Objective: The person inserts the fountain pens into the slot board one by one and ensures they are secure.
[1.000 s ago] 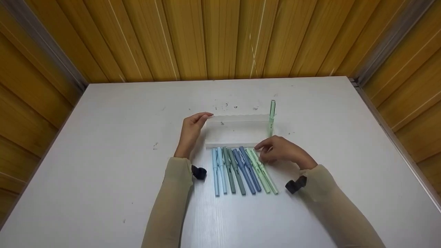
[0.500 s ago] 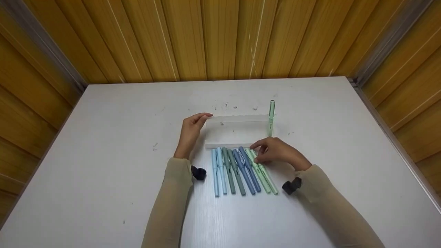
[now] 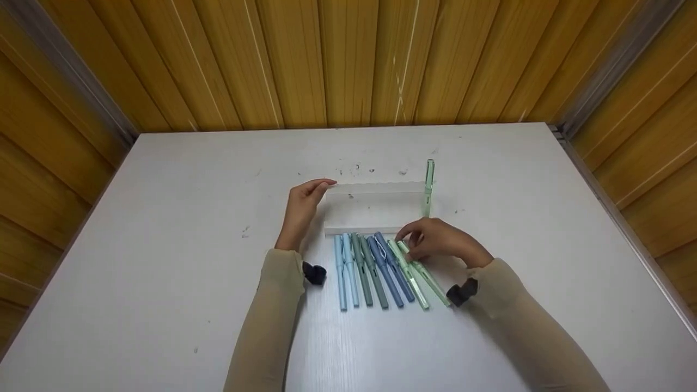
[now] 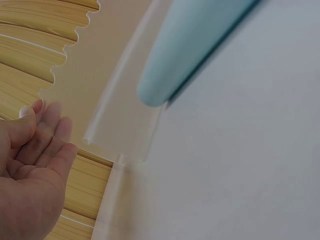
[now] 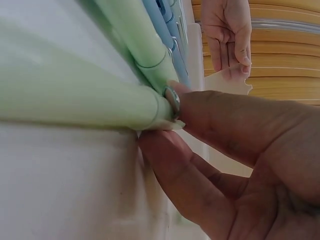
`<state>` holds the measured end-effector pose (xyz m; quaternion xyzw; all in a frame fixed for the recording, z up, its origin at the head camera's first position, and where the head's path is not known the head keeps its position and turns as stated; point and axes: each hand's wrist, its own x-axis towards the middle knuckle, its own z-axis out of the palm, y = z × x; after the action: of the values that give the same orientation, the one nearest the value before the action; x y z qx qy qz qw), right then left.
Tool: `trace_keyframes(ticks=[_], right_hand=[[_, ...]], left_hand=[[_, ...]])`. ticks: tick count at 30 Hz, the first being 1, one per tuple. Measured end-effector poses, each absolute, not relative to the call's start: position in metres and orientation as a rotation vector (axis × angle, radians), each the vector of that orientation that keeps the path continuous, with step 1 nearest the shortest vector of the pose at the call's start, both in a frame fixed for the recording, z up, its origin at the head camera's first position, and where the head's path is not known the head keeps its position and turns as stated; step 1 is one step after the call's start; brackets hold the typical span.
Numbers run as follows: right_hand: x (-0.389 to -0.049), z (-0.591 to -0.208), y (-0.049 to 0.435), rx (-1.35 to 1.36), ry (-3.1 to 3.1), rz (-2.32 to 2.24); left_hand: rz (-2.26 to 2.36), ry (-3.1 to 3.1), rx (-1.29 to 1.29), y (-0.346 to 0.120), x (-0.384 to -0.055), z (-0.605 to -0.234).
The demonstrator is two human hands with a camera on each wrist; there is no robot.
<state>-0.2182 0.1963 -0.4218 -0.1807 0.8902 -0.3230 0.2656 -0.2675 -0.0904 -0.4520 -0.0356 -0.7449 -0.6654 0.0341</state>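
In the head view my left hand [image 3: 304,209] pinches the back left corner of a clear plastic pen rack [image 3: 375,209]; the left wrist view shows the rack's scalloped edge [image 4: 75,65] between thumb and fingers. My right hand [image 3: 446,240] pinches a light green pen [image 3: 434,284], the rightmost of a row on the table. Thumb and fingertip close on it near its clip in the right wrist view. Beside it lies a second light green pen [image 3: 416,288]. Another green pen [image 3: 429,175] stands upright at the rack's right end.
Left of the light green pens lie two blue pens [image 3: 390,275], two dark green pens [image 3: 371,272] and two pale blue pens [image 3: 341,277], before the rack's front edge. The white table [image 3: 163,245] meets a yellow wood-look wall [image 3: 348,65] behind.
My right hand has shifted slightly left along the row. The rightmost light green pen's lower end has swung right, away from its neighbour. My left hand has stayed on the rack.
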Motion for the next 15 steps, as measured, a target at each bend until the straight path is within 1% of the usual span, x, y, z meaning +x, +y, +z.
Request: trace_keyframes(ticks=[12, 15], right_hand=[[-0.2180, -0.4189, 0.2001, -0.495, 2.414, -0.947], [-0.2186, -0.4165, 0.2007, -0.440, 2.417, -0.969]], left_hand=[[-2.040, -2.301, -0.105, -0.0905, -0.2676, -0.4504], [-2.040, -2.306, -0.095, -0.0908, -0.2674, -0.4501]])
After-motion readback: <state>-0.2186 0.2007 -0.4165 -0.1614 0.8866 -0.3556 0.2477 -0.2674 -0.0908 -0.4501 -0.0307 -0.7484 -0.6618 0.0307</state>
